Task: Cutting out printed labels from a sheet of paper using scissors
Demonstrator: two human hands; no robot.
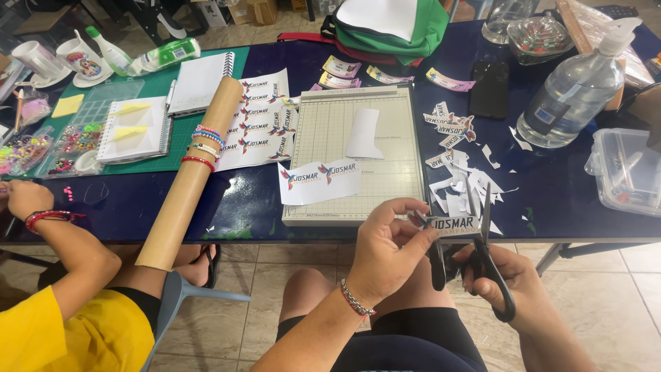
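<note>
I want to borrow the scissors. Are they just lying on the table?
No, the scissors are in the person's right hand, while the left hand holds a sticker cutout.

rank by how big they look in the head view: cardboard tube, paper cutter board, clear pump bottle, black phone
1. paper cutter board
2. cardboard tube, longer but much narrower
3. clear pump bottle
4. black phone

All lie on the table at similar depth, so the ranking seems fair.

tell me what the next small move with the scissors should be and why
Probably close the scissors a little further along the edge of the printed sticker. The right hand holds them with blades up beside it, and the left hand pinches the sticker, which appears to have white margin left to trim.
</note>
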